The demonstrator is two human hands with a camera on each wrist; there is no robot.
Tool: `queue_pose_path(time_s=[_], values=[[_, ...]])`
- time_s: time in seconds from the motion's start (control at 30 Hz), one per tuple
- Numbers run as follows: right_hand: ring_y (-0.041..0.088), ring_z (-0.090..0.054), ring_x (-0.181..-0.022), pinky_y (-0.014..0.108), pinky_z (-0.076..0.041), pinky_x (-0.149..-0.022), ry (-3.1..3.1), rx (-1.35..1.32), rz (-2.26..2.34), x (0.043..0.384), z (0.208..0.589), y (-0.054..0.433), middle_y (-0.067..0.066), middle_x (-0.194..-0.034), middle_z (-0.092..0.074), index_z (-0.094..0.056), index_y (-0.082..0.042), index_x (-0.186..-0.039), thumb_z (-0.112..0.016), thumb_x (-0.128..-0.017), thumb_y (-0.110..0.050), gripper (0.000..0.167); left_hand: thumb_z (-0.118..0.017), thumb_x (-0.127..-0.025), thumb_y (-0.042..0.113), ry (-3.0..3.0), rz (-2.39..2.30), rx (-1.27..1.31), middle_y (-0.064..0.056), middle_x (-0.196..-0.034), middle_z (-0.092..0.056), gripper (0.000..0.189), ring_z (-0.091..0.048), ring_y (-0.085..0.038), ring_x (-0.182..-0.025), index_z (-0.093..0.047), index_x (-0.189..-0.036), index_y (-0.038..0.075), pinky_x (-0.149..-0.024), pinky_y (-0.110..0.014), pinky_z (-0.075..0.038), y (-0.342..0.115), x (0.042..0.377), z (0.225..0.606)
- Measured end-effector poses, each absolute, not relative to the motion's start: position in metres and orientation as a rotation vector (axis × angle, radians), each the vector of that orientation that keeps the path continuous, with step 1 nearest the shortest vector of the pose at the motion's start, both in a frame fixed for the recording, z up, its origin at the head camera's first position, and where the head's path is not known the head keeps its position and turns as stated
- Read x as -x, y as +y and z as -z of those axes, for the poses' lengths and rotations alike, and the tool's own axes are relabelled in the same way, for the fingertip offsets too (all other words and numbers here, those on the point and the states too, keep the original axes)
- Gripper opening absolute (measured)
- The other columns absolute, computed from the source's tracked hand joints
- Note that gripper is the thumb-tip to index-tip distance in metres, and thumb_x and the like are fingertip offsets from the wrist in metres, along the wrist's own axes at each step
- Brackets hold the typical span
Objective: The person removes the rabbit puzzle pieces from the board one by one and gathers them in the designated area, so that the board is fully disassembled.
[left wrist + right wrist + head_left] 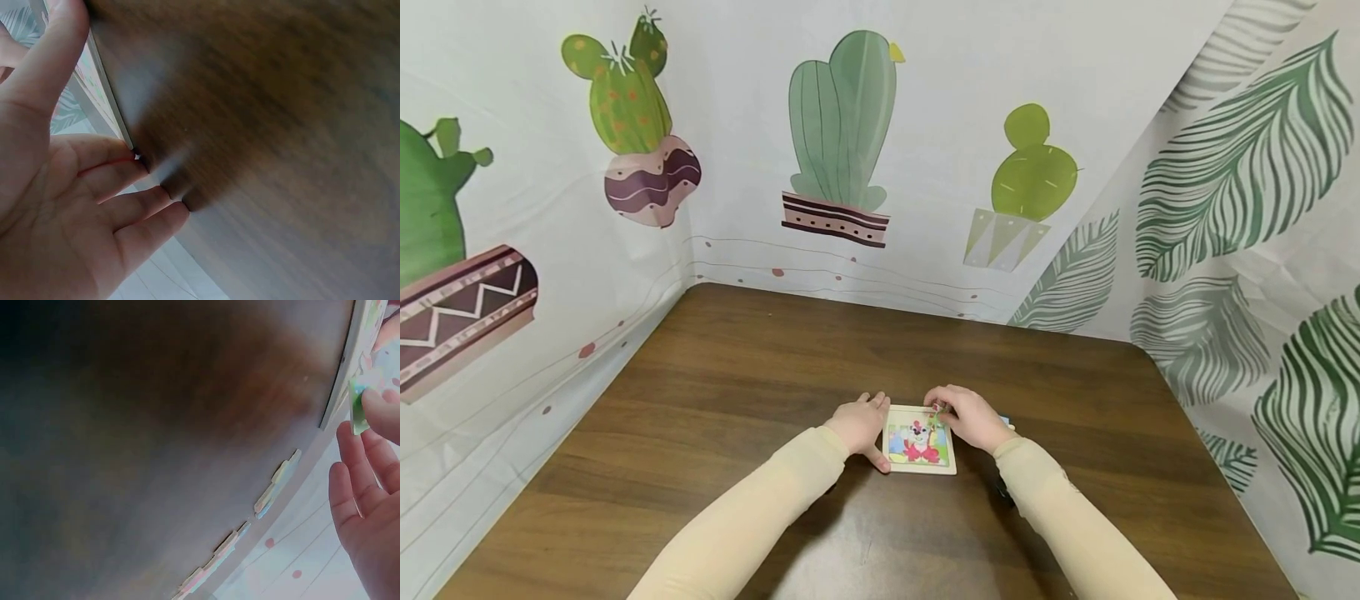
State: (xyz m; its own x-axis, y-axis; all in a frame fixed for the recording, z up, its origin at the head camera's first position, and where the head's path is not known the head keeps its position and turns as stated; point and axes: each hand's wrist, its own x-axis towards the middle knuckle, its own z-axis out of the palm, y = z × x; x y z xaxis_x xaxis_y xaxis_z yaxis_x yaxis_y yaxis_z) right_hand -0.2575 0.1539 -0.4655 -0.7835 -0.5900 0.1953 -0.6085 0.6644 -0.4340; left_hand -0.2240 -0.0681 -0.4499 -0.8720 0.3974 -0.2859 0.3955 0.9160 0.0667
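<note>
A square jigsaw puzzle board (922, 469) with a pale wooden rim lies on the table, most of its picture of a pink-and-white cartoon animal filled in. My left hand (857, 423) rests along the board's left edge, fingers extended and thumb near the lower left corner. In the left wrist view the fingertips (178, 209) are down at the tabletop beside the rim. Over the board's upper right part, my right hand (973, 419) pinches a small green puzzle piece (357, 412) between thumb and fingers. That piece is tilted up on edge in the right wrist view.
More puzzle pieces (278, 484) lie flat on the table beyond the right hand, mostly hidden by it in the head view, where a blue bit (1006, 420) shows. The brown wooden table (737, 358) backs onto a cloth (925, 150) printed with cacti and leaves.
</note>
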Motion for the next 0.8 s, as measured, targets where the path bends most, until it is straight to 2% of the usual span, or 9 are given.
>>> queue_pose_path(time_s=[0.2,0.3,0.47,0.57,0.63,0.73,0.8], values=[[0.009,-0.058,-0.074,0.025,-0.050,-0.068,-2.866,-0.862,-1.093,0.264,0.464,0.163,0.002,-0.087,-0.069,-0.070,-0.007,-0.097,-0.067,-0.088,-0.008,0.010,-0.077,-0.058,0.064,2.779,-0.005,-0.592,-0.010,-0.154,-0.030,0.118,-0.032,-0.030,-0.139,-0.031,-0.148,0.004,-0.106,-0.037,-0.038,-0.068,0.223,0.448],[0.011,-0.059,-0.074,0.024,-0.050,-0.067,-2.850,-0.806,-1.218,0.268,0.463,0.174,0.005,-0.091,-0.072,-0.074,-0.005,-0.097,-0.067,-0.087,-0.010,0.013,-0.077,-0.058,0.064,2.780,-0.001,-0.588,-0.010,-0.154,-0.030,0.118,-0.032,-0.030,-0.139,-0.031,-0.148,0.004,-0.105,-0.037,-0.038,-0.067,0.222,0.448],[0.015,-0.062,-0.081,0.025,-0.050,-0.071,-2.889,-0.732,-1.256,0.270,0.459,0.191,0.008,-0.096,-0.072,-0.073,-0.002,-0.101,-0.066,-0.088,-0.010,0.017,-0.077,-0.058,0.064,2.782,0.004,-0.585,-0.010,-0.154,-0.030,0.118,-0.032,-0.030,-0.139,-0.031,-0.148,0.004,-0.105,-0.037,-0.039,-0.068,0.221,0.446],[0.015,-0.059,-0.071,0.025,-0.049,-0.061,-2.920,-0.678,-1.228,0.270,0.456,0.198,0.008,-0.092,-0.072,-0.073,-0.003,-0.098,-0.067,-0.088,-0.011,0.014,-0.077,-0.057,0.064,2.785,0.004,-0.588,-0.011,-0.153,-0.031,0.118,-0.033,-0.031,-0.139,-0.031,-0.148,0.003,-0.105,-0.037,-0.039,-0.068,0.221,0.444],[0.014,-0.057,-0.068,0.025,-0.047,-0.059,-2.933,-0.651,-1.190,0.270,0.454,0.203,0.006,-0.089,-0.071,-0.074,-0.005,-0.095,-0.067,-0.087,-0.011,0.011,-0.077,-0.057,0.064,2.784,0.013,-0.587,-0.011,-0.153,-0.030,0.118,-0.033,-0.031,-0.139,-0.031,-0.148,0.003,-0.105,-0.037,-0.039,-0.068,0.221,0.444],[0.015,-0.055,-0.068,0.027,-0.047,-0.061,-2.950,-0.611,-1.170,0.271,0.454,0.211,0.006,-0.088,-0.071,-0.074,-0.006,-0.091,-0.068,-0.087,-0.010,0.008,-0.077,-0.057,0.064,2.784,0.020,-0.589,-0.010,-0.153,-0.031,0.118,-0.033,-0.030,-0.139,-0.031,-0.148,0.003,-0.105,-0.037,-0.039,-0.068,0.221,0.444],[0.015,-0.056,-0.074,0.028,-0.047,-0.069,-2.962,-0.602,-1.154,0.272,0.454,0.217,0.007,-0.090,-0.071,-0.074,-0.006,-0.090,-0.068,-0.087,-0.009,0.008,-0.077,-0.057,0.064,2.787,0.024,-0.593,-0.010,-0.153,-0.031,0.118,-0.033,-0.030,-0.139,-0.032,-0.148,0.003,-0.105,-0.036,-0.039,-0.068,0.221,0.444]])
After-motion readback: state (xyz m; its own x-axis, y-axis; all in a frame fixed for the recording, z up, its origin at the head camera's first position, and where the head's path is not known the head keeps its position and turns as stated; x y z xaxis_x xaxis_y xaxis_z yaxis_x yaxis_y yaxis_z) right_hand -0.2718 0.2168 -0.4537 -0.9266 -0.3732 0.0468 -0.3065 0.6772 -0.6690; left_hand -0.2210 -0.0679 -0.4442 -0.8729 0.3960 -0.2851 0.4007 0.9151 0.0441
